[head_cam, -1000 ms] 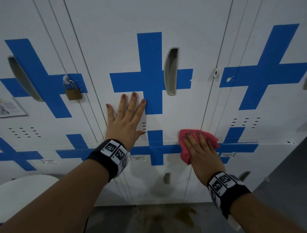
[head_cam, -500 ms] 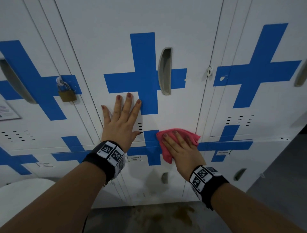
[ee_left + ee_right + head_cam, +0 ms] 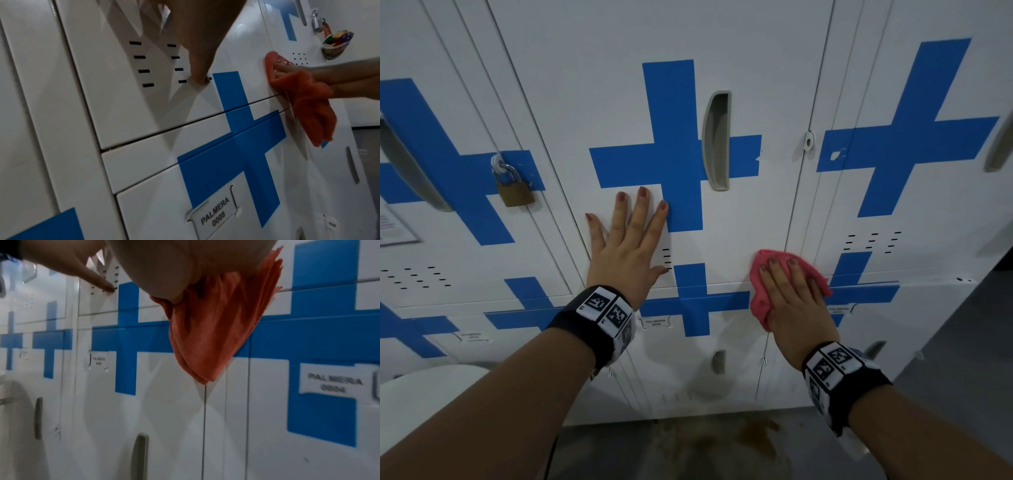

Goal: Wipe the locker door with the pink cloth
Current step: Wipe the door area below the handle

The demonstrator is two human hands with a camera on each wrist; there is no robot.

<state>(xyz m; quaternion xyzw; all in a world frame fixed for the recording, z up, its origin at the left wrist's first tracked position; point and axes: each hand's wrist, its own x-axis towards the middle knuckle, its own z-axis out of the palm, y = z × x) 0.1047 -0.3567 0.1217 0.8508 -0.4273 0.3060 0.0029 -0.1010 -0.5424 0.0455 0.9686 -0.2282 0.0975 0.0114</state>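
The white locker door [image 3: 750,212] bears a blue cross and a grey recessed handle [image 3: 717,140]. My left hand [image 3: 626,246] lies flat on it with fingers spread, just left of the cross; its thumb [image 3: 197,48] touches beside the vent slots. My right hand [image 3: 798,301] presses the pink cloth [image 3: 758,298] flat against the door's lower right corner, by the seam to the neighbouring locker. Its fingers are straight on top of the cloth. The cloth [image 3: 209,331] hangs in folds below the palm [image 3: 174,264], and it looks orange [image 3: 308,100] in the wrist views.
A brass padlock [image 3: 513,192] hangs on the locker to the left. Lower lockers carry name tags [image 3: 655,322]. A key with a colourful fob [image 3: 335,43] hangs on a locker to the right. The floor [image 3: 722,445] below is stained. A white rounded object [image 3: 421,387] sits at lower left.
My right hand slid the cloth left onto the lower blue cross, then back right to the door's edge. The left hand stayed pressed in the same spot.
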